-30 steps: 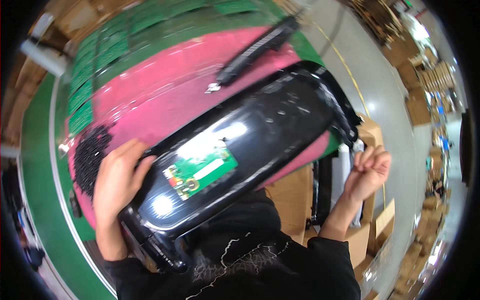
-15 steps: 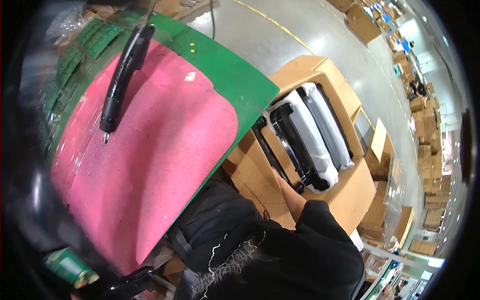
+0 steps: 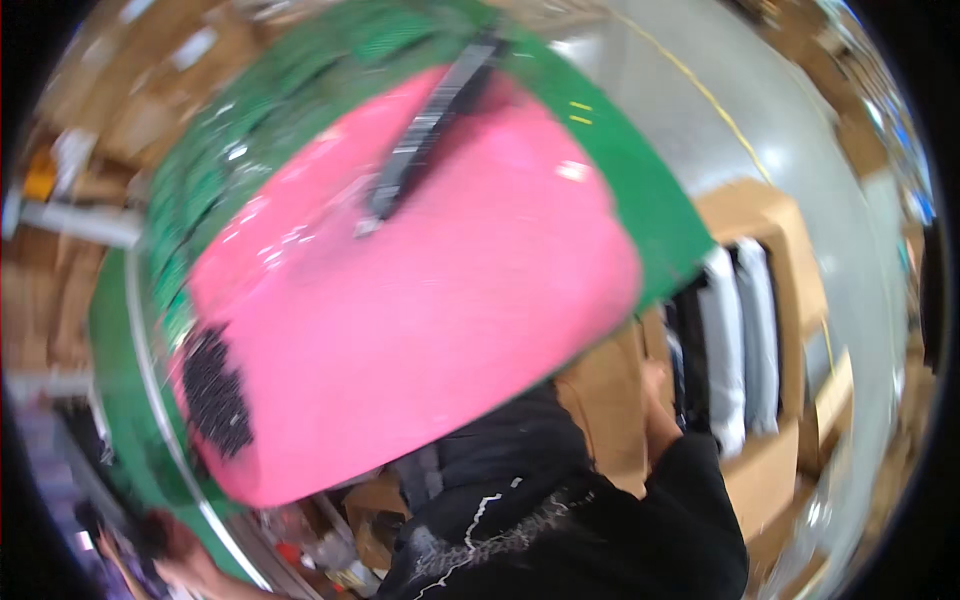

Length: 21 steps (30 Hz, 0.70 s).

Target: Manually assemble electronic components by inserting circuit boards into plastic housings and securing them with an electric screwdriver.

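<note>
The picture is motion-blurred. My right hand (image 3: pixel 657 397) reaches out of a black sleeve (image 3: pixel 690 500) to the edge of an open cardboard box (image 3: pixel 770 215). White and black glossy panels (image 3: pixel 722 340) stand on edge in the box. The blur hides whether the fingers grip anything. A skin-coloured shape (image 3: pixel 195 568) at the lower left edge may be my left hand; what it does is unclear. A pink mat (image 3: pixel 430 300) lies on a green table (image 3: pixel 640 190) in front of me. A long black tool (image 3: pixel 425 130) rests on the mat's far part.
A heap of small black parts (image 3: pixel 212 392) sits at the mat's left end. More cardboard boxes (image 3: pixel 80 300) stand to the left and along the right rim. Grey floor (image 3: pixel 800 130) with a yellow line runs past the box.
The big glossy black housing that both hands held a second ago is out of view. My right hand has gone to the box of panels, and the view has swung left.
</note>
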Tool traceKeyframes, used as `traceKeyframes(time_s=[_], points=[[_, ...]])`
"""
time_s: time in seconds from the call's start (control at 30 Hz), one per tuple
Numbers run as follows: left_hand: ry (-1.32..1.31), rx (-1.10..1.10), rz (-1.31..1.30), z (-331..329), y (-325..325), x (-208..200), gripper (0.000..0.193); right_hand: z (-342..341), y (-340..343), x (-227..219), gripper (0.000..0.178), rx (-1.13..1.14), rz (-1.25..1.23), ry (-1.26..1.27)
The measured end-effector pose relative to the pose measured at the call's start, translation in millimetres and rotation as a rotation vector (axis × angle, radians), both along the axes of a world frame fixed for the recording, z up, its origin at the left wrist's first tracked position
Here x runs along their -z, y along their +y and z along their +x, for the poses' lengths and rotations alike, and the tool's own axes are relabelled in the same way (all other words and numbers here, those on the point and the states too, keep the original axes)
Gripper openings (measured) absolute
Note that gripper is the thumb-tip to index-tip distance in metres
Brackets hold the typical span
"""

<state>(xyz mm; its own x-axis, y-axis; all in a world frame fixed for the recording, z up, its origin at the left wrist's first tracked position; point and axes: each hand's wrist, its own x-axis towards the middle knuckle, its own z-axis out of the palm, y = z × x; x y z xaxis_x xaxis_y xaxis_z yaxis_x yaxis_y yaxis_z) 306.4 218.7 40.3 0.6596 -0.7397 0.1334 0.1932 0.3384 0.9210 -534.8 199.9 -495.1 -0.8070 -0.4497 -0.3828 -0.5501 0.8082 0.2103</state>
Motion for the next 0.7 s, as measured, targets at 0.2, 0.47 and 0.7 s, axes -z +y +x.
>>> traceKeyframes(time_s=[0.2,0.47,0.7], points=[[0.095,0.165,-0.044,-12.6,-15.5,33.7,0.030,45.0,6.5,11.5,0.027,-0.486,-0.223,-0.216],[0.065,-0.620,-0.040,28.7,-42.8,79.5,0.046,62.8,-19.5,-40.3,0.031,-0.499,-0.444,-0.306],[-0.624,-0.100,0.228,-121.8,-141.5,36.4,0.028,14.7,9.1,-55.0,0.034,-0.261,-0.586,-0.247]])
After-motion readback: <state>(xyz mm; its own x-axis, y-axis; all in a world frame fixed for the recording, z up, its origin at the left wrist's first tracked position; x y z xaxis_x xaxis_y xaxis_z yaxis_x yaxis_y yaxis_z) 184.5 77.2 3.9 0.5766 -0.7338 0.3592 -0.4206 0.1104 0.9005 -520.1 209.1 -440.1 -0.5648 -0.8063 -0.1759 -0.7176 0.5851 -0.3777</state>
